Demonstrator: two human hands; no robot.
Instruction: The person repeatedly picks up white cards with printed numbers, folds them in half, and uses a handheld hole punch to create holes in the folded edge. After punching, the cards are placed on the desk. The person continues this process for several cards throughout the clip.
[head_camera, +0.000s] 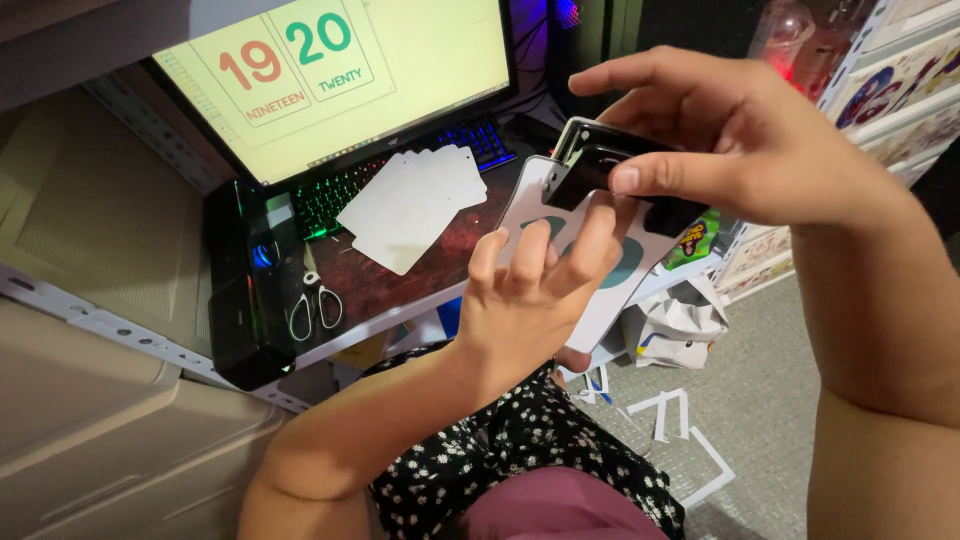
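we hold white card (600, 290) up over desk (400, 280) edge, left hand (520, 300) fingers curled behind it. right hand (740, 140) fingers clamp black punch (600, 165) on card's top corner. fanned stack of cards (415, 205) lies by keyboard (400, 170); scissors (312, 300) beside; paper trimmings (680, 430) on floor. this card's corner not yet released.

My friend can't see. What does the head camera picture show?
Two bare hands work over a desk: the left hand holds a white rounded card while the right hand presses a small black punch onto its corner. More white cards and scissors lie by a lit monitor.
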